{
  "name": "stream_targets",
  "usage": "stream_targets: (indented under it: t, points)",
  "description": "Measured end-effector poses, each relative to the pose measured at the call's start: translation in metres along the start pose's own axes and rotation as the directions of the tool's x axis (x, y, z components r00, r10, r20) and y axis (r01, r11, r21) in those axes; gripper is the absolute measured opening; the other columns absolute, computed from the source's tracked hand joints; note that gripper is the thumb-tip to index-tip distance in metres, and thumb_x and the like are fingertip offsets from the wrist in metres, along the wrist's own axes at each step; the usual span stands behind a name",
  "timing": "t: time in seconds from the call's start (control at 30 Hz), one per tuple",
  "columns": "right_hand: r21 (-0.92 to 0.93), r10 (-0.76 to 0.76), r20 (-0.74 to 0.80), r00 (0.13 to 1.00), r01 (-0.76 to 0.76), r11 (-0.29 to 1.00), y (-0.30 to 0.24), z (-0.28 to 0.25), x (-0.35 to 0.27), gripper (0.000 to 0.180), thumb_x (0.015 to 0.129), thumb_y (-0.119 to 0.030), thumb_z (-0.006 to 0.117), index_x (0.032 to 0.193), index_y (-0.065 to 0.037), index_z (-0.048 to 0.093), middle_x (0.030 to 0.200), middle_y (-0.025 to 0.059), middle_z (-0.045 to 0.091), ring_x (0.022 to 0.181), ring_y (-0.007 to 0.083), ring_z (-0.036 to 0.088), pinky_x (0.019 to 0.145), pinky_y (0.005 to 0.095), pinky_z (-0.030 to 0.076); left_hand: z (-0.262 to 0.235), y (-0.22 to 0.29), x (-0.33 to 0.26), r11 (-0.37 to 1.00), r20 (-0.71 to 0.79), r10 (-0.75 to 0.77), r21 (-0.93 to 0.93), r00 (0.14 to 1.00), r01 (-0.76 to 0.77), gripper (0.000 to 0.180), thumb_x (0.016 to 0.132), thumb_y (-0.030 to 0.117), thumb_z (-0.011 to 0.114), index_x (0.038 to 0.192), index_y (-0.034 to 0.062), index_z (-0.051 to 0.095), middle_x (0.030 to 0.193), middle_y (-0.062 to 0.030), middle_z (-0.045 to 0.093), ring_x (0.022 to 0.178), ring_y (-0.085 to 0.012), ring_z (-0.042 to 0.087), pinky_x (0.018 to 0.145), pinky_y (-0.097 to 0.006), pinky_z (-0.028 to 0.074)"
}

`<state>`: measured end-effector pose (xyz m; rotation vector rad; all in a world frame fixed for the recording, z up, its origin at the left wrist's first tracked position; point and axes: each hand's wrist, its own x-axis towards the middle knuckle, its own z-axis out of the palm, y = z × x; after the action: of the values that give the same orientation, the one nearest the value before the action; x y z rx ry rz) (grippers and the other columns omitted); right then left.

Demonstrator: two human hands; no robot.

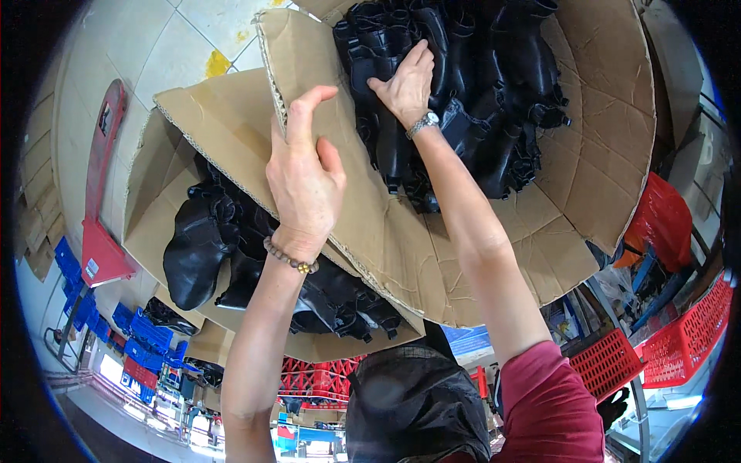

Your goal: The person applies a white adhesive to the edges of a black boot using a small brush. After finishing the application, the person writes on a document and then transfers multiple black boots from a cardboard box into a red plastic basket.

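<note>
Tiled floor (139, 46) w/ open cartons: left hand (305, 181) fingers pinching cardboard flap (363, 201) back, right hand (405, 85) fingers spread flat on black rubber parts (478, 92); best keep flap pinned clear & grab one part.

Brown cardboard box (602, 154) around right fingertips (417, 58); its flap (370, 201) pinched by left fingers (305, 116); second brown box (154, 201) below them.

maroon sleeve (552, 409), silver wristwatch (423, 122), bead bracelet (289, 258)
</note>
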<state>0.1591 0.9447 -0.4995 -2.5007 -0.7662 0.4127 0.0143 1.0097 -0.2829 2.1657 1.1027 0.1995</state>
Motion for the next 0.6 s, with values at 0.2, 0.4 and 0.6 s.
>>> stream_targets:
  t: [0.2,0.4,0.6]
  points:
    - [0.133,-0.082,-0.052,0.995,0.088,0.987,0.003,0.01,-0.016,0.115,0.06,-0.028,0.093,0.15,0.003,0.028,0.144,0.0277,0.041,0.131,0.0431,0.044,0.112,0.0502,0.037,0.0,-0.001,-0.002,1.0,0.02,-0.001,-0.021,1.0,0.002,0.06,0.077,-0.016,0.057,0.132,0.0082,0.054,0.127,-0.0132,0.063,0.122,-0.0376,0.059,0.101,-0.043,0.048]
    - [0.234,0.09,-0.048,0.995,-0.076,0.969,0.017,0.018,-0.003,0.112,0.053,-0.036,0.094,0.145,-0.003,0.039,0.141,0.0231,0.047,0.13,0.0402,0.048,0.109,0.0483,0.042,0.0,-0.005,-0.002,0.999,0.007,0.036,-0.035,0.999,-0.036,0.059,0.077,-0.016,0.056,0.131,0.0083,0.055,0.125,-0.0134,0.063,0.121,-0.0381,0.059,0.101,-0.042,0.047]
    - [0.231,0.15,0.224,0.963,-0.202,0.952,0.035,0.007,0.051,0.095,0.05,-0.037,0.091,0.125,0.013,0.062,0.121,0.03,0.067,0.117,0.0373,0.065,0.104,0.0387,0.05,0.0,-0.005,0.001,0.998,0.013,0.034,-0.044,0.999,-0.033,0.058,0.077,-0.015,0.055,0.13,0.0093,0.055,0.125,-0.0148,0.063,0.121,-0.04,0.058,0.1,-0.044,0.047]
